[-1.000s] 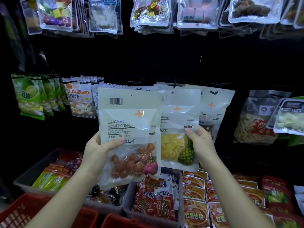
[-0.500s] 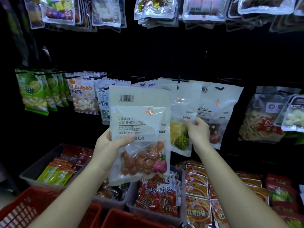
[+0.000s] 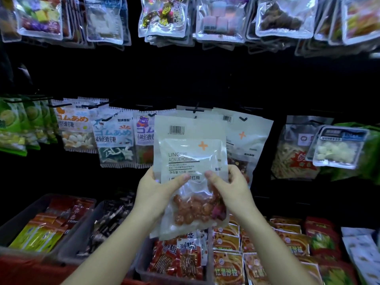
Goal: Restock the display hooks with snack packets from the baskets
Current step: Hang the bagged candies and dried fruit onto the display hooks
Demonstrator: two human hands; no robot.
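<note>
The packet (image 3: pixel 191 161) of red plums stands upright just below the hook (image 3: pixel 197 109), its top edge close under the hook's tip and in front of the similar packets (image 3: pixel 249 136) hanging right of the hook. The left grip (image 3: pixel 156 192) holds its left edge at mid height, thumb across the front and fingers behind. The right grip (image 3: pixel 230 188) pinches the right edge at the same level. The packet looks light but bottom-heavy: the fruit is lumped low, while the upper half is flat glossy film, probably slick and floppy. A hold nearer the top corners, beside the barcode, would likely stiffen the header for threading. The hang hole cannot be made out. A basket (image 3: pixel 141 268) sits well below the hook.
</note>
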